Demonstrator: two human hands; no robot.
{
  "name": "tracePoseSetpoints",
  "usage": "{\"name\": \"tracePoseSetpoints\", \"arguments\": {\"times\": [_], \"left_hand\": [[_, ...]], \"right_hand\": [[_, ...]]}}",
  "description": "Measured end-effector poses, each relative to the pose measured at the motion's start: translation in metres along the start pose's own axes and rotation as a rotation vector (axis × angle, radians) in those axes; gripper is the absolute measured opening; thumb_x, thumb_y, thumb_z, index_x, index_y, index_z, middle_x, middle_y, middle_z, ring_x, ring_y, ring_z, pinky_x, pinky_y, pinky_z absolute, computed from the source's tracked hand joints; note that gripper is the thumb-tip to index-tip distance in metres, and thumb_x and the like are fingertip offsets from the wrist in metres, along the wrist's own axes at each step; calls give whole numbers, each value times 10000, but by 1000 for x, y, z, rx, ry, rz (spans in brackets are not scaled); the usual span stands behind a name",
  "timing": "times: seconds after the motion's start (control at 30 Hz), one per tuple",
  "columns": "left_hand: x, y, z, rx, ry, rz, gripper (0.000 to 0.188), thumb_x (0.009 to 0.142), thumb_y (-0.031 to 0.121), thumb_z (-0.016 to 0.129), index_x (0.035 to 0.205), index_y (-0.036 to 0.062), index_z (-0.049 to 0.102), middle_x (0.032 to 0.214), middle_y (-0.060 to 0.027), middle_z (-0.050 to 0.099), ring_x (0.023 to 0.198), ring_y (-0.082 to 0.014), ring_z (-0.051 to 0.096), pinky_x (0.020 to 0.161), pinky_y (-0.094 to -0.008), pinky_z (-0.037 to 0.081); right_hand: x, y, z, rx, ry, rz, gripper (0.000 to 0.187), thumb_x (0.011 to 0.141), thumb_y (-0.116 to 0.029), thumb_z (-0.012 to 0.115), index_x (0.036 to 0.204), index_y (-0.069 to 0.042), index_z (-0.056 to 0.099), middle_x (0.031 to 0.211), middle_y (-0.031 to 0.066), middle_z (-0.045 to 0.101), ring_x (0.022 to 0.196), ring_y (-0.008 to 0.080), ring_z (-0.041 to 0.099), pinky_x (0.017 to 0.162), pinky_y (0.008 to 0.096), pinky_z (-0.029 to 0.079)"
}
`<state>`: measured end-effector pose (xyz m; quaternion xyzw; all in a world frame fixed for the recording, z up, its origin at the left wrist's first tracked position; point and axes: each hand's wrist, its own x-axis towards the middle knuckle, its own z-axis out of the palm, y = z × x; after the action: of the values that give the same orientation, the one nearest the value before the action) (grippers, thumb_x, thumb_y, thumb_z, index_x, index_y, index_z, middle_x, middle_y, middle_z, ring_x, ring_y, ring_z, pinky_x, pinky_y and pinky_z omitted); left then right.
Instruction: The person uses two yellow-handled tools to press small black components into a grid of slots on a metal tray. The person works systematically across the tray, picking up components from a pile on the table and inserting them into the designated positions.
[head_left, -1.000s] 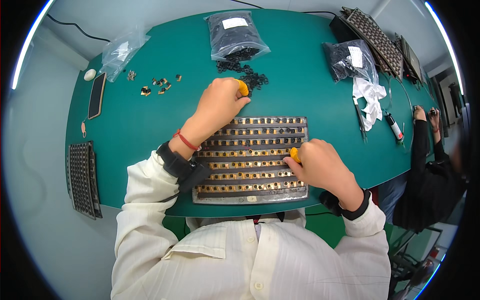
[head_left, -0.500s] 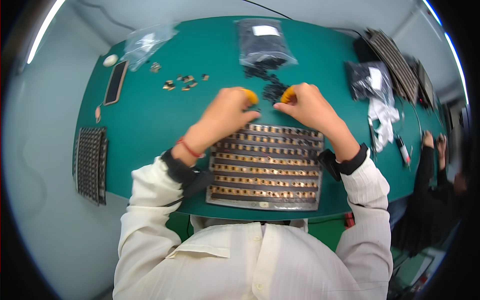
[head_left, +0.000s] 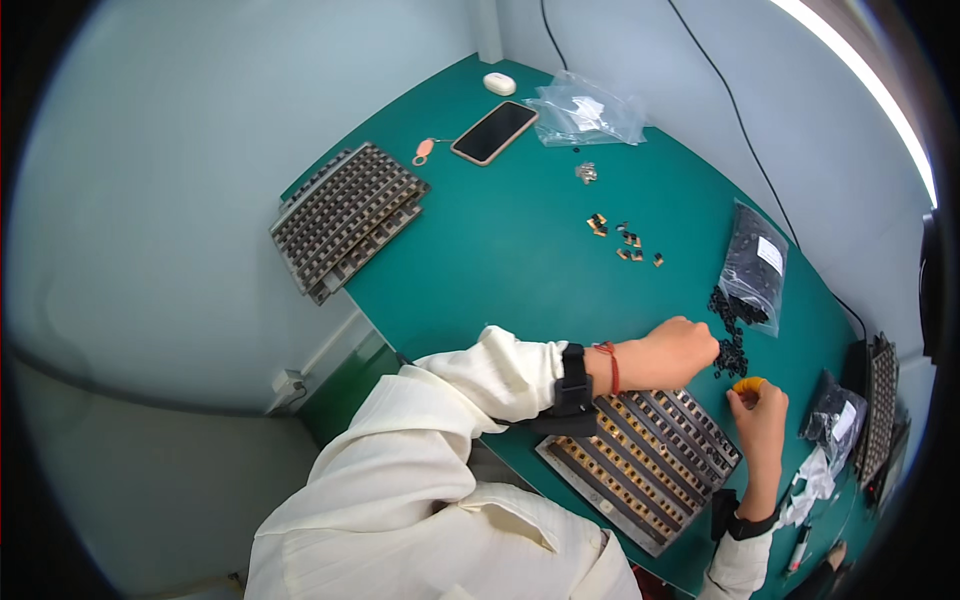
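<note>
My left hand (head_left: 676, 353) is closed like a fist above the far edge of a slotted tray (head_left: 572, 468), its fingertips hidden behind the knuckles. My right hand (head_left: 762, 412) wears a yellow finger cover and is curled with thumb and forefinger close together, beside the tray's far right corner. Whatever either hand holds is too small or hidden to make out. Rows of small gold-coloured parts fill the tray; the farther rows look darker, with black bits in them. Just past my hands lies a pile of tiny black pieces (head_left: 732, 355).
A clear bag of black pieces (head_left: 755, 260) lies beyond the pile. Loose gold-and-black parts (head_left: 630, 240), a phone (head_left: 495, 133), an empty-looking clear bag (head_left: 588, 110) and stacked trays (head_left: 345, 220) lie to the left. Another bag (head_left: 835, 415) and white tissue (head_left: 810, 485) are at right.
My view has swung left, so the tray and both hands now appear lower right. Both hands stay near the black pile; the left fingers have turned out of sight.
</note>
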<state>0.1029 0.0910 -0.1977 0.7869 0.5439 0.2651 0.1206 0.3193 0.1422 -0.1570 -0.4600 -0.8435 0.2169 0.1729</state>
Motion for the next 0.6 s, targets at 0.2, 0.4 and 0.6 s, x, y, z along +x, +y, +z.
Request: {"name": "tracePoseSetpoints", "arguments": {"times": [0.2, 0.4, 0.6], "left_hand": [[-6, 0, -29, -53, -98, -103, 118, 782, 79, 700, 861, -7, 680, 918, -192, 675, 904, -376, 655, 815, -457, 518], [-8, -9, -34, -85, -40, -51, 222, 800, 89, 718, 1001, -6, 715, 931, -189, 683, 879, -345, 674, 789, -418, 540], [-1, 1, -40, -168, -123, -149, 305, 770, 59, 763, 1052, -39, 701, 924, -173, 689, 837, -289, 679, 759, -373, 537]], "right_hand": [[-10, 0, -5, 41, -49, -85, 182, 756, 4, 742, 927, 56, 709, 788, 197, 700, 678, 282, 686, 652, 350, 534], [-14, 7, -31, 30, -76, -9, 169, 784, -18, 708, 940, 47, 710, 862, 225, 707, 793, 348, 707, 719, 400, 552], [-10, 17, -49, 9, -60, 8, 199, 797, 4, 684, 983, 73, 706, 884, 232, 713, 821, 317, 719, 735, 361, 563]]}}
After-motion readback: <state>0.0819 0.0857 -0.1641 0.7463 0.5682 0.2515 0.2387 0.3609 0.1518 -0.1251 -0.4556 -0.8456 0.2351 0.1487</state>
